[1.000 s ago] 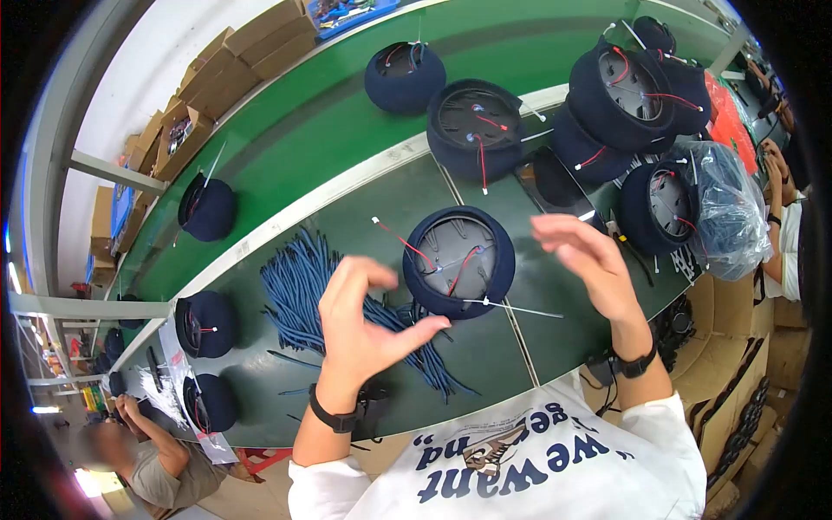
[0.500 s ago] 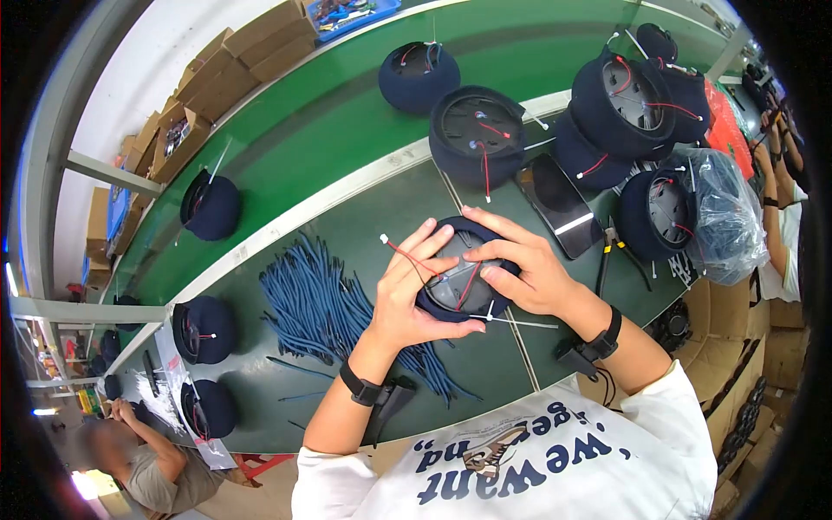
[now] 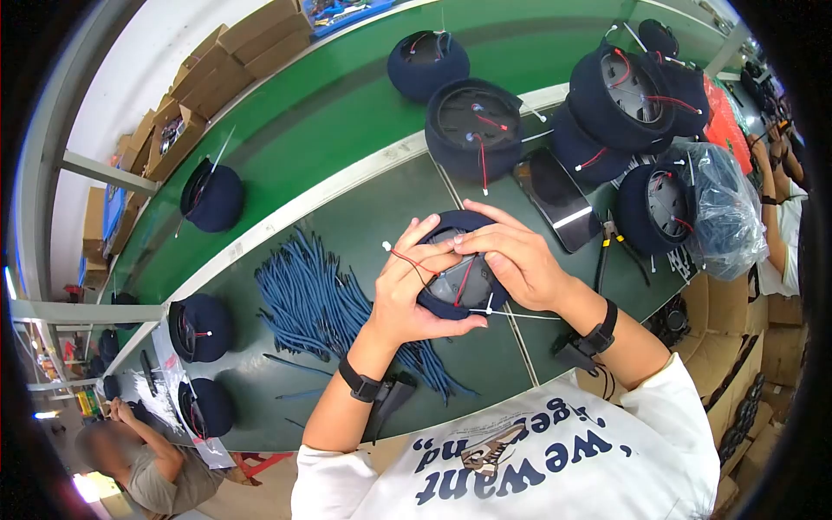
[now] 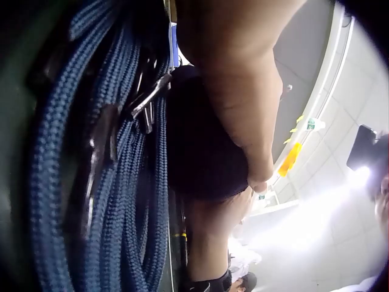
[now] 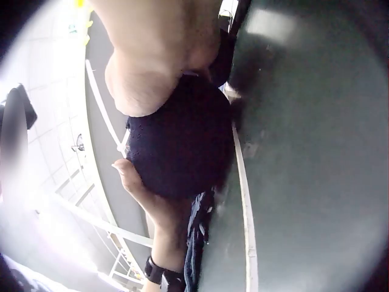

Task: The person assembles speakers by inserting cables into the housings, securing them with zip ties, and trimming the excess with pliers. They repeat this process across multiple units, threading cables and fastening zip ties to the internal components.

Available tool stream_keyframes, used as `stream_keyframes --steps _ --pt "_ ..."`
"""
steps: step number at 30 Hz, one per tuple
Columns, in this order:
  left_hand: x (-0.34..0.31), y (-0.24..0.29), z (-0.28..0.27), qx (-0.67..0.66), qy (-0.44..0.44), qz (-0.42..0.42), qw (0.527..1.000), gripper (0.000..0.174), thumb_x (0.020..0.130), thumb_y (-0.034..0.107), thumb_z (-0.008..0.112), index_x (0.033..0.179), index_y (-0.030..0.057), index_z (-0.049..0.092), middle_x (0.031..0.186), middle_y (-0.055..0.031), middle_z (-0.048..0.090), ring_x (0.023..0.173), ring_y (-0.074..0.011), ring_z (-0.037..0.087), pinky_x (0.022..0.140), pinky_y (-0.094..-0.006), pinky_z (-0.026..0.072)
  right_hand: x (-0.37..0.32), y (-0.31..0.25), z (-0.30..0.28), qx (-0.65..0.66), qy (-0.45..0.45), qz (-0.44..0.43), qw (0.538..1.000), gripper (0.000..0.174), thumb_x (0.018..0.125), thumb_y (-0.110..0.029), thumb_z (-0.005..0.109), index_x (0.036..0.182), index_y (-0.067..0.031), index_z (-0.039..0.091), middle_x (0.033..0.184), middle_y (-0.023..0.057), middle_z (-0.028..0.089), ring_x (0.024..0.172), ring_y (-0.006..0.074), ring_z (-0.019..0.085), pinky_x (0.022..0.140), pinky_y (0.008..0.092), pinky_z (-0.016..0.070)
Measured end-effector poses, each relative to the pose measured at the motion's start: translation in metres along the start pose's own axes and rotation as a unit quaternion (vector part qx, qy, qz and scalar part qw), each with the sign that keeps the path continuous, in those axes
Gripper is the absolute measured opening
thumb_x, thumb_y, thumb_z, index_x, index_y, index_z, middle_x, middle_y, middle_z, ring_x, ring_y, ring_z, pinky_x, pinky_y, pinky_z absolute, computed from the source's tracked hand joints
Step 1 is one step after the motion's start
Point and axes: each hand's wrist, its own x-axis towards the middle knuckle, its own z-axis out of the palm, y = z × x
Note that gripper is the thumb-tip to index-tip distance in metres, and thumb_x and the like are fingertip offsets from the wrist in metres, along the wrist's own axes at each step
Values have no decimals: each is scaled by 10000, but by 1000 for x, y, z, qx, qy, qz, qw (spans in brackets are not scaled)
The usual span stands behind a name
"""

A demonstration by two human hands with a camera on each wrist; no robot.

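A round dark blue fabric-covered shell (image 3: 440,306) with a grey plastic inner plate (image 3: 450,283) sits in front of me, open side up. My left hand (image 3: 400,299) grips its left side, thumb along the near wall and fingers over the rim. The right hand (image 3: 530,267) holds the right side, its bent fingers reaching over the rim onto the plate and hiding part of it. A red wire (image 3: 404,255) with a white connector crosses the left fingers. On the near rim is a white cable tie (image 3: 490,309). The shell's rounded outside (image 5: 182,143) fills the right wrist view's middle.
Blue braided cords (image 3: 312,295) with metal tips lie in a heap to the left. A phone (image 3: 556,201), yellow-handled cutters (image 3: 608,243) and several similar shells (image 3: 475,130) stand beyond and right. A green belt (image 3: 303,130) runs behind; another person (image 3: 160,459) sits at left.
Both hands came in from apart and took hold of the shell. Since half a second ago, the right fingers have shifted slightly over the plate. Shells on the belt moved to the right.
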Motion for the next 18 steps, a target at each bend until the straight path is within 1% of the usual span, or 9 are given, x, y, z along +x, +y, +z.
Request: stream_keyframes --steps 3,5,6,7,9,10,13,14,18 --pt "0 4 -12 -6 -8 -37 999 942 456 562 1021 1180 38 725 1271 -147 706 1353 -414 585 1160 -568 418 -1 -4 6 53 62 31 996 296 1027 -151 599 1290 -26 650 1342 176 673 1351 376 582 1212 545 370" --pt "3 17 -34 -3 13 -107 994 992 431 589 1020 1190 36 701 1309 -156 672 1332 -396 590 1130 -540 444 -7 -15 -9 131 117 93 980 317 945 -272 739 1158 -49 670 1517 193 542 1473 405 462 1186 511 371" --pt "-10 15 -45 20 68 -122 990 944 432 600 1016 1119 50 674 1269 -150 632 1204 -331 612 1025 -469 494 -11 -24 -29 86 63 78 991 332 901 -296 789 1100 -57 672 1533 191 526 1481 423 445 1189 521 363" --pt "-29 14 -51 42 170 -146 974 805 446 539 1033 986 78 651 1072 -114 643 991 -269 621 888 -409 519 -12 -37 -46 43 10 65 997 355 858 -321 839 1042 -66 673 1549 190 509 1488 441 429 1192 530 356" --pt "-28 41 -66 172 92 -34 980 644 505 433 1046 889 110 642 956 -75 642 871 -239 614 801 -369 518 -14 -73 -53 -52 -88 93 990 425 763 -364 917 981 -90 677 1538 194 517 1479 482 420 1188 551 355" --pt "-14 55 -56 145 32 13 989 542 535 333 1043 883 119 688 904 -49 654 827 -245 635 769 -370 520 -14 -85 -49 -87 -113 101 985 414 740 -319 934 970 -95 672 1524 199 525 1465 487 428 1170 555 393" --pt "8 63 -18 85 -47 82 992 439 670 191 960 1065 118 782 1040 -43 688 950 -250 674 816 -401 512 -28 -72 -30 -159 -106 70 979 303 800 -217 883 956 -86 658 1519 183 531 1455 473 442 1146 535 441" --pt "7 58 -12 69 -65 76 993 383 716 142 919 1074 116 785 1068 -47 680 975 -254 670 844 -411 506 -26 -75 -30 -147 -90 79 982 213 845 -123 823 954 -70 647 1511 163 538 1446 455 456 1118 512 480" --pt "1 46 -5 61 -69 75 993 346 718 110 904 1043 111 785 1041 -48 662 995 -253 660 842 -416 500 -25 -85 -26 -151 -70 99 981 186 864 -93 792 970 -55 644 1483 156 559 1422 452 484 1099 509 499"
